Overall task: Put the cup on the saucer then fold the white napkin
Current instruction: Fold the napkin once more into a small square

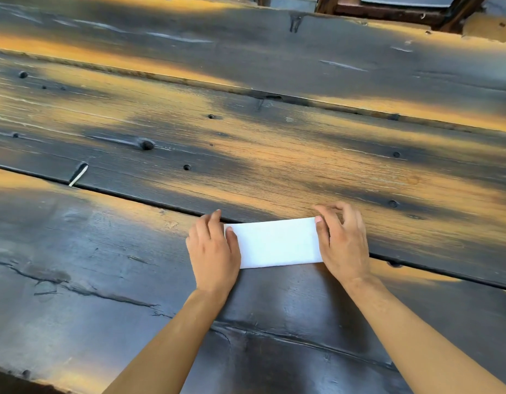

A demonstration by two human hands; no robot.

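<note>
The white napkin (276,242) lies flat on the dark wooden table (109,268) as a long, narrow rectangle, folded over on itself. My left hand (213,251) rests on its left end, thumb on top of the paper. My right hand (342,243) holds the right end, thumb pressing the top corner and fingers curled beyond the edge. Neither the cup nor the saucer is in view.
The table is made of wide, worn planks with gaps and knots between them. A dark wooden chair frame (394,9) stands beyond the far edge at the top right. The table's near edge runs along the bottom left.
</note>
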